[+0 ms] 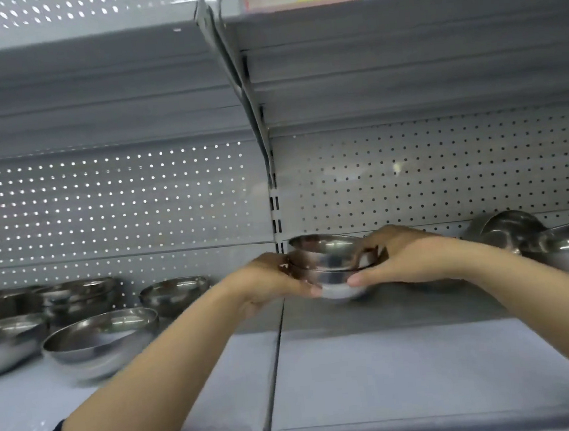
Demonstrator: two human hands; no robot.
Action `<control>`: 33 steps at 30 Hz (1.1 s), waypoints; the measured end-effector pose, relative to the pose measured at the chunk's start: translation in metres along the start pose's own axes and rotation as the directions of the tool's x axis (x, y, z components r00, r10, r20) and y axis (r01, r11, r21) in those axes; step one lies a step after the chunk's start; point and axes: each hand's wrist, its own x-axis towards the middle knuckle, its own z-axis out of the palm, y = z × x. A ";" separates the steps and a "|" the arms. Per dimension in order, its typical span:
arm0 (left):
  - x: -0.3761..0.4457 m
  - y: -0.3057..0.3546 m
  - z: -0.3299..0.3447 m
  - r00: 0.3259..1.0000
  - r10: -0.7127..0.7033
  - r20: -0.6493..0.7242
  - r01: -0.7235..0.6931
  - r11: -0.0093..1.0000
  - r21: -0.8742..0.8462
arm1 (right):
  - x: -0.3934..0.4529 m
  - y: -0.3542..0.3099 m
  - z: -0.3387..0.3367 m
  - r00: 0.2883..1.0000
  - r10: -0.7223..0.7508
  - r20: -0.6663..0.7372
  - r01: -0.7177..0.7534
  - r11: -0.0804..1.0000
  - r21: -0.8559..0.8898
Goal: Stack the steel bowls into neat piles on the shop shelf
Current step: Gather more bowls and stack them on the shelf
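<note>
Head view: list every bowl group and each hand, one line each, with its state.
Held bowls: small nested pile, upright, top bowl tilted, gripped from both sides.
Left hand: grip curled round the pile's left side.
Right hand: grip curled round the pile's right side.
Left bowls: upright, loose, some nested.
Right bowls: one tipped on edge, others upright.

A small stack of steel bowls [329, 273] sits mid-shelf [376, 372], just right of the upright post [275, 216], before the pegboard back [444, 173]. The left hand [275, 281] grips its left side, the right hand [397, 257] its right. Loose bowls [101, 341] lie at far left; more bowls [554, 243] far right.
</note>
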 end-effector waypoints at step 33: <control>0.029 0.000 -0.031 0.865 0.307 -0.397 0.260 0.403 0.878 | 0.076 0.028 0.008 0.970 0.051 -0.238 -0.064 0.997 -0.045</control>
